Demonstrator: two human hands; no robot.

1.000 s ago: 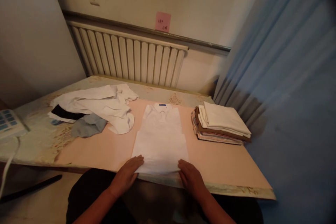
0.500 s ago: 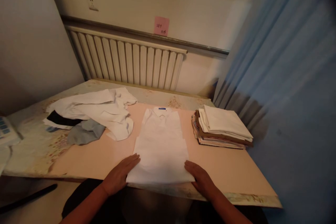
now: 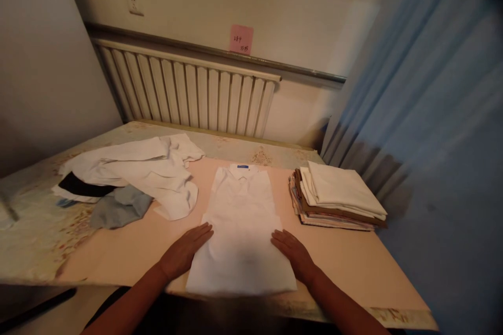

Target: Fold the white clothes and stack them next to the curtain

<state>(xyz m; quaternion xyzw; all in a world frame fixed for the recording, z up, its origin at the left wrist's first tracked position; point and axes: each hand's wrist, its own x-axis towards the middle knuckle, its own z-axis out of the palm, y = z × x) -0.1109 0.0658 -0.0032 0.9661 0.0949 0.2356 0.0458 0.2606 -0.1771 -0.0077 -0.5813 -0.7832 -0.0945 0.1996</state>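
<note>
A white collared shirt [image 3: 241, 220] lies flat on the table [image 3: 346, 267], folded into a long strip with the collar at the far end. My left hand [image 3: 184, 254] rests flat on the shirt's left edge, fingers stretched out. My right hand [image 3: 293, 254] lies flat on its right edge, fingers also extended. Neither hand holds anything.
A stack of folded clothes [image 3: 338, 196] sits at the right. A loose heap of white, black and grey garments [image 3: 126, 172] lies at the left. A radiator [image 3: 184, 89] runs along the back wall, and a blue curtain [image 3: 432, 115] hangs at the right.
Both hands have slid forward along the shirt's sides, away from its near hem. The camera has moved in and tilted, so the shirt's near edge sits lower in view.
</note>
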